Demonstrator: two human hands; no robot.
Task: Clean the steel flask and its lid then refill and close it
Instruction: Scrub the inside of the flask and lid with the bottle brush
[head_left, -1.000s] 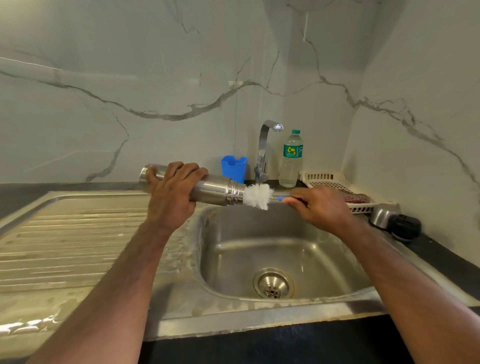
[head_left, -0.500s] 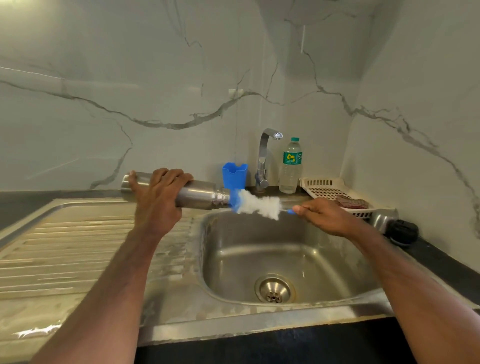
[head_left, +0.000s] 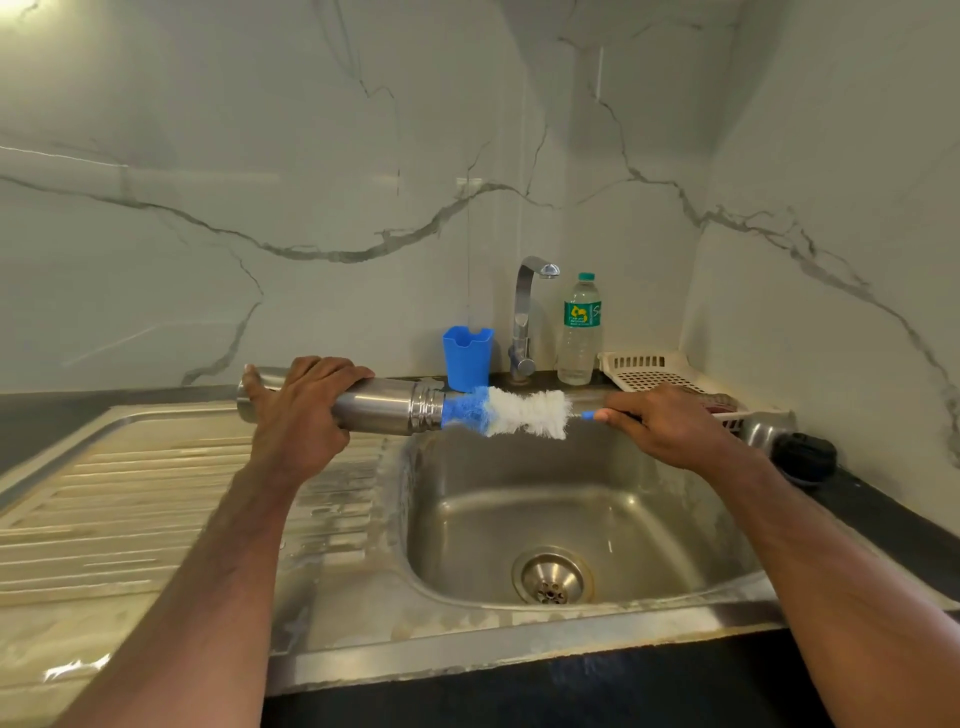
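Left hand (head_left: 298, 415) wraps the steel flask (head_left: 384, 413), holding it level above the sink's (head_left: 571, 519) left rim, mouth facing right. Right hand (head_left: 670, 426) grips the bottle brush (head_left: 511, 413) handle; I see the blue tip bristles at the flask mouth, white bristles outside it. Drain (head_left: 551, 576) sits below. Right of the sink on the dark surface (head_left: 883, 519): steel cup-lid (head_left: 761, 431) and black stopper (head_left: 805, 457). Further back: blue cup (head_left: 467, 356), tap (head_left: 524, 317), water bottle (head_left: 579, 332), cream tray (head_left: 654, 371).
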